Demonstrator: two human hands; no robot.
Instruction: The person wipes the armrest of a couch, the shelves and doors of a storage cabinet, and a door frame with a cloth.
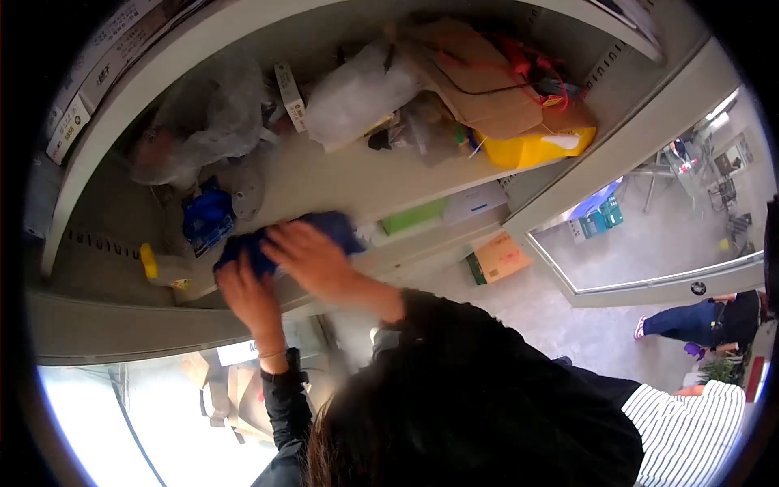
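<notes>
A dark blue cloth [329, 227] lies bunched on the cabinet's lower shelf, under both of my hands. My left hand [249, 300] is bent over its near left end, fingers curled into the fabric. On the middle of the cloth is my right hand [312, 258], its fingers closing over the top and its thumb hidden. Behind the left hand sits a blue package [208, 215], beside a pale rounded object [246, 191]. A white bottle with a yellow top [162, 268] lies at the left side of the shelf.
Clear plastic bags [207, 122], a white bag [357, 93], brown paper [471, 77] and a yellow bag [540, 148] fill the shelf's back. A cardboard box [501, 258] stands on the floor. An open cabinet door [649, 288] is at right; people stand beyond it.
</notes>
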